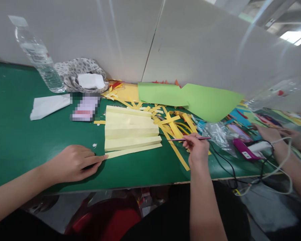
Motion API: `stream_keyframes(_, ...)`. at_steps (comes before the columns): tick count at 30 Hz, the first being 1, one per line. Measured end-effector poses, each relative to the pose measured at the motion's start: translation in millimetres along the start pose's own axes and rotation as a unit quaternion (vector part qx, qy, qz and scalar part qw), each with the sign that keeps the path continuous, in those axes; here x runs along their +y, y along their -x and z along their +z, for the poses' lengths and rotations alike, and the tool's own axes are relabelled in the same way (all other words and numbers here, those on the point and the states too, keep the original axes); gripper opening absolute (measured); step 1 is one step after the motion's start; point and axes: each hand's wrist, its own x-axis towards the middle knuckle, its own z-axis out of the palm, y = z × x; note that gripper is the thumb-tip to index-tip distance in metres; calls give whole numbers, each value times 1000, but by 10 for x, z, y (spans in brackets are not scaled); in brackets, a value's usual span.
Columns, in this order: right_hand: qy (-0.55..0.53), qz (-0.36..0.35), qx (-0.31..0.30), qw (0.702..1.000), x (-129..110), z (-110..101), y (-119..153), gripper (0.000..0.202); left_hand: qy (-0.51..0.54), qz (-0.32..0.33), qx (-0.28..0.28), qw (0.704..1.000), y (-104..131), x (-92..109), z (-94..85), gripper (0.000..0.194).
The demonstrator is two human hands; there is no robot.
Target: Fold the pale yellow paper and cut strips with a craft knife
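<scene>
A sheet of pale yellow paper [130, 130], creased into accordion pleats, lies on the green table in front of me. My left hand [76, 163] is at its lower left corner, fingers mostly curled, with the fingertips on the end of the nearest pleat. To the right of the paper, my right hand [197, 149] is closed around a slim pink pen-like tool [204, 138]. The tool's thin dark end points left towards the paper's right edge; whether it touches is unclear. Yellow paper strips [174, 125] lie scattered between the paper and my right hand.
Green sheets [203, 102] lie along the grey partition. At the left are a water bottle [40, 57], a spotted cloth bag [82, 65], a phone [85, 107] and white tissue [48, 106]. Cables and a magenta device [247, 150] lie right, beside another person's hands [271, 134].
</scene>
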Motion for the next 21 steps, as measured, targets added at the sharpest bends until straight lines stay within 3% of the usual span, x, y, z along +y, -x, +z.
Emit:
stream_keyframes(2, -31, -22, 16, 999, -27, 26, 44, 17, -1, -1, 0, 1000, -9, 6, -8, 26)
stream_keyframes(4, -76, -27, -7, 997, -43, 123, 156, 17, 1, -10, -4, 1000, -14, 14, -15, 26)
stream_keyframes(9, -27, 56, -217, 974, 9, 510, 544, 14, 1, -16, -15, 1000, -16, 22, -20, 26)
stream_keyframes(12, -7, 60, -292, 954, 49, 638, 672, 16, -3, -16, -18, 1000, -19, 21, -23, 26)
stream_keyframes(15, 8, 59, -315, 947, 60, 650, 699, 18, 2, -16, -19, 1000, -18, 25, -24, 26)
stream_keyframes(21, 30, 67, -297, 952, 92, 605, 633, 19, -1, -22, -12, 1000, -8, 27, -20, 26)
